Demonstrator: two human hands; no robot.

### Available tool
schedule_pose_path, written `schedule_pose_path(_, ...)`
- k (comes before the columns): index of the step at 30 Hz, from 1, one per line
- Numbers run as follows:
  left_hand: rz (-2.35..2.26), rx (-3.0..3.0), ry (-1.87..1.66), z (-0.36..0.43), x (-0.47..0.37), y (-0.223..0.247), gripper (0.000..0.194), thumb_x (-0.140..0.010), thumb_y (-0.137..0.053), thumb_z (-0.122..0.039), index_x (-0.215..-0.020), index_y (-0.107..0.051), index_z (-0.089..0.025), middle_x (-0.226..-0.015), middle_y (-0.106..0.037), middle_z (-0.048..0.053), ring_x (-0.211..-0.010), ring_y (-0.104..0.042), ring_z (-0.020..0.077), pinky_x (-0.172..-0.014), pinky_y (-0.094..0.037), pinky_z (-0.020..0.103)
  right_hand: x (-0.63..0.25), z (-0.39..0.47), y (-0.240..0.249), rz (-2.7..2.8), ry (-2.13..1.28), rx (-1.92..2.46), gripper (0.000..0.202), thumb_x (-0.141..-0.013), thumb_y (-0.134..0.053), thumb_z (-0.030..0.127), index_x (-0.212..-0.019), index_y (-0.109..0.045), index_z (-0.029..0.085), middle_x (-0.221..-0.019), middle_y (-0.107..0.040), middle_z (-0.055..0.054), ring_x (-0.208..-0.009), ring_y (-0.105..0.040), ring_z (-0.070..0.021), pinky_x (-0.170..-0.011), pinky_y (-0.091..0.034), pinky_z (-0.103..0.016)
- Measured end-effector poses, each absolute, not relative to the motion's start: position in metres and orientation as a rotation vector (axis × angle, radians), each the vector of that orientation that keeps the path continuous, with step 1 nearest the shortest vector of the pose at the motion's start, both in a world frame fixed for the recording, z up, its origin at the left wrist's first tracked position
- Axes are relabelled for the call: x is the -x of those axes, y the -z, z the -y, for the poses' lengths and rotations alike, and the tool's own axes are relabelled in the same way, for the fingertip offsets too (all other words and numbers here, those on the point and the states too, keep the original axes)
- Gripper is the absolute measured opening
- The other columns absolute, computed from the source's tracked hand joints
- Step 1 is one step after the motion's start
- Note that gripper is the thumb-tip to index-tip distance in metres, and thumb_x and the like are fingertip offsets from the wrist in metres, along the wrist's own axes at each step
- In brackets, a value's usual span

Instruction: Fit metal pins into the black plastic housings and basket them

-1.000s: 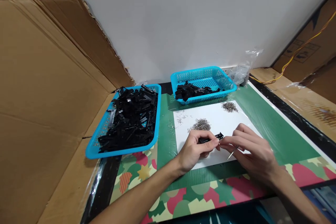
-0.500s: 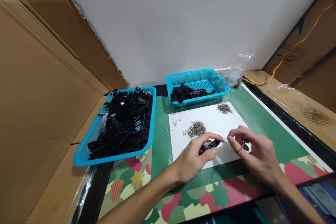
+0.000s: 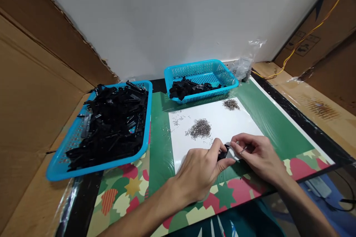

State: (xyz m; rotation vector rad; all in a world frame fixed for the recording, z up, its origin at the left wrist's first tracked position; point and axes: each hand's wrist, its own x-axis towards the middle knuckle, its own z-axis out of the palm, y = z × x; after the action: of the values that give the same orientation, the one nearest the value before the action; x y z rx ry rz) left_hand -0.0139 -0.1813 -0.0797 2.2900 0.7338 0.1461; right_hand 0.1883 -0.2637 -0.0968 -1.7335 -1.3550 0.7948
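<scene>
My left hand [image 3: 204, 168] is closed on a small black plastic part [image 3: 223, 153], gripped between thumb and fingers above the front of the white sheet. Close by on the right, my right hand [image 3: 257, 153] has thumb and fingertips pinched at the part's right end. A thin metal rod-like tool [image 3: 243, 150] shows between the fingers of that hand; most of it is hidden. Whether the fingertips also hold a tiny piece I cannot tell. Beyond the hands, a pile of small metal wire pieces [image 3: 200, 129] lies on the white sheet [image 3: 219, 118].
A blue basket [image 3: 148, 118] heaped with black plastic parts stands at the left. Another blue basket [image 3: 205, 66] with fewer black parts is at the back. A second metal pile [image 3: 230, 104] and a clear plastic bag [image 3: 243, 66] lie at the back right. Cardboard walls flank the table.
The view has shifted, so the baskets sit lower-left to upward in it. My right fingertips have closed in on the black part, which is now more covered by my left fingers.
</scene>
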Motion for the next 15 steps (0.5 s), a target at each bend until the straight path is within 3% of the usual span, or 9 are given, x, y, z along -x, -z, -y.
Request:
schedule_pose_path(7, -0.720, -2.264, -0.193, 0.1797, 0.0122, 0.0789, 0.052, -0.109, -0.024, -0.066, -0.112, -0.053, -0.023, -0.101, -0.079, 0.004, -0.086, -0.077, 0.0280, -0.066, -0.046, 0.033, -0.1851, 0.2640, 0.0954, 1.475, -0.671, 1.742, 0.023, -0.099, -0.064, 0.034, -0.087, -0.077, 0.019, -0.071, -0.068, -0.002, -0.059, -0.058, -0.0151, -0.055, -0.043, -0.027)
schedule_pose_path(15, -0.688, -2.335, -0.308, 0.1781, 0.0109, 0.0834, 0.050, -0.109, -0.028, -0.065, -0.101, -0.053, -0.023, -0.095, -0.075, 0.003, -0.084, -0.074, 0.0260, -0.066, -0.046, 0.033, -0.1840, 0.2672, 0.0968, 1.683, -0.477, 1.737, 0.015, -0.100, -0.061, 0.025, -0.091, -0.071, 0.019, -0.072, -0.063, -0.001, -0.060, -0.057, -0.0146, -0.058, -0.043, -0.028)
